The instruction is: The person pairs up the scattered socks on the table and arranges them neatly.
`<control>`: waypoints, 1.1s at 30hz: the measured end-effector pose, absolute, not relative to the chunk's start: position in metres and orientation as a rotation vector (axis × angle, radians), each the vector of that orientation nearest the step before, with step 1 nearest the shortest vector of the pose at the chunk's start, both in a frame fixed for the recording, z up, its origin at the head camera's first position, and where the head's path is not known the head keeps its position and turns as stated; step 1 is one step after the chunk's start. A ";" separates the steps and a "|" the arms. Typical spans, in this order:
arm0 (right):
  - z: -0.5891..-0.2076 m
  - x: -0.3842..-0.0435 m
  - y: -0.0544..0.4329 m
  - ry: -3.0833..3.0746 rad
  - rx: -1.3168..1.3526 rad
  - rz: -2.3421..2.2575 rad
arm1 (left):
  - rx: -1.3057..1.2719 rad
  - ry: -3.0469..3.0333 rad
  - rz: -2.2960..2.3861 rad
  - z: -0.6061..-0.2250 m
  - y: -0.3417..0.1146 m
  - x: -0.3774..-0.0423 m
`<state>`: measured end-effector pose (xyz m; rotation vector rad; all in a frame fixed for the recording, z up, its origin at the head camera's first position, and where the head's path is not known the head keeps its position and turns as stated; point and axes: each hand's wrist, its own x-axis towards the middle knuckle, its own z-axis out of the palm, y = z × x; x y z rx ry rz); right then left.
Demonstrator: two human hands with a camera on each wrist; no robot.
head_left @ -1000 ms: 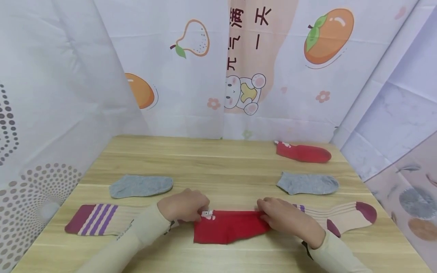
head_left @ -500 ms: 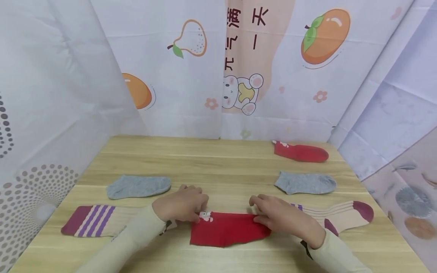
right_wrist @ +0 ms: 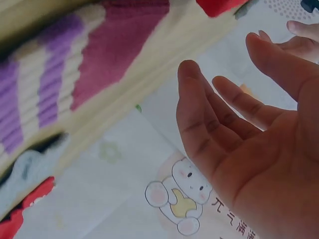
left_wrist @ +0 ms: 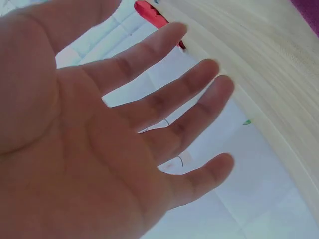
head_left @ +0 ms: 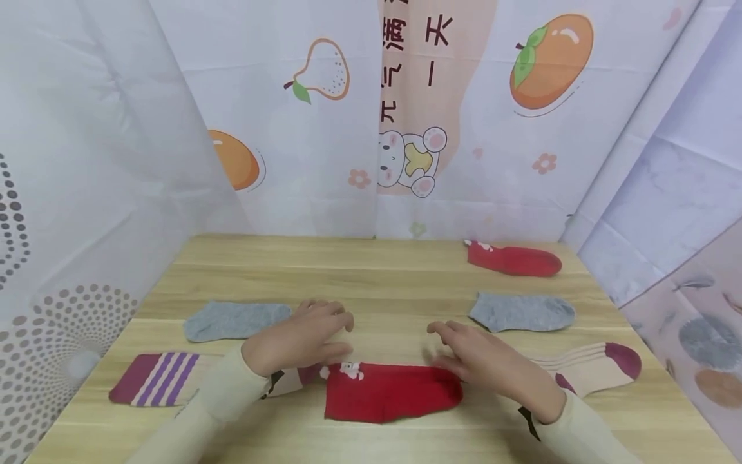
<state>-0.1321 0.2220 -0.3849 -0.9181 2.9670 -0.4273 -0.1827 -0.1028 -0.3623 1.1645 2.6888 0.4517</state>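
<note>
A red sock (head_left: 394, 394) with a white figure at its cuff lies flat at the front middle of the table. My left hand (head_left: 301, 338) is just beyond its cuff end, fingers spread and nothing held; the left wrist view shows the bare palm (left_wrist: 89, 134). Over the toe end hovers my right hand (head_left: 484, 361), its fingers loosely bent and holding nothing. Whether its thumb touches the fabric I cannot tell. Partly behind my left arm is a striped sock (head_left: 153, 379) in cream, purple and maroon; another striped sock (head_left: 591, 368) is partly covered by my right hand.
A grey sock (head_left: 228, 320) lies to the left, and a second grey sock (head_left: 522, 312) to the right. Further back on the right is another red sock (head_left: 516, 260). Printed curtains (head_left: 290, 206) hang around the wooden table (head_left: 348, 270).
Both hands have let go of the red sock and lifted slightly, with fingers spreading. The left hand has drawn a little back to the left. The sock stays flat.
</note>
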 end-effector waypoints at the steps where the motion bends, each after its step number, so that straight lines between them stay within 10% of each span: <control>1: -0.383 -0.132 0.225 2.972 -0.914 -0.433 | 1.184 2.698 0.452 -0.363 -0.101 -0.183; 33: -0.358 -0.185 0.355 3.314 -0.546 -0.529 | 1.516 2.784 0.423 -0.366 0.002 -0.273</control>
